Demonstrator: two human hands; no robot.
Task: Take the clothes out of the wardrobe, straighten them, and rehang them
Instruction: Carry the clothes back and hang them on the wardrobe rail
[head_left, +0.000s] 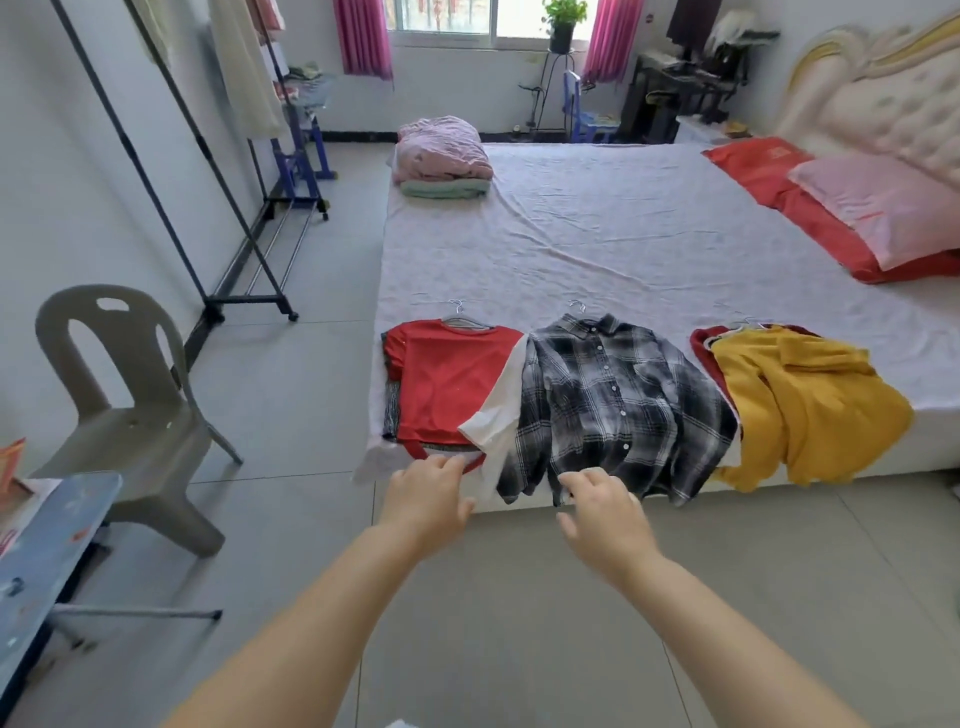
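Left hand (427, 499): fingers extended and released, fingertips touching the hem of the red T-shirt (447, 384) at the near edge of the bed (597, 228). Right hand (608, 514): relaxed, grasping nothing, fingers at the hem of the plaid shirt (613, 395) just beside the T-shirt. A yellow garment (810, 405) lies toward the near right corner. Folded bedding (444, 156) occupies the far left corner. A garment rack (171, 156) holding pale clothes stands along the left wall, beyond a grey chair (130, 415).

Grey chair (130, 415) standing at 9 o'clock; folded blankets (444, 156) lying at 12; pink pillow (878, 208) resting at 2; plant (563, 21) sitting at 1.
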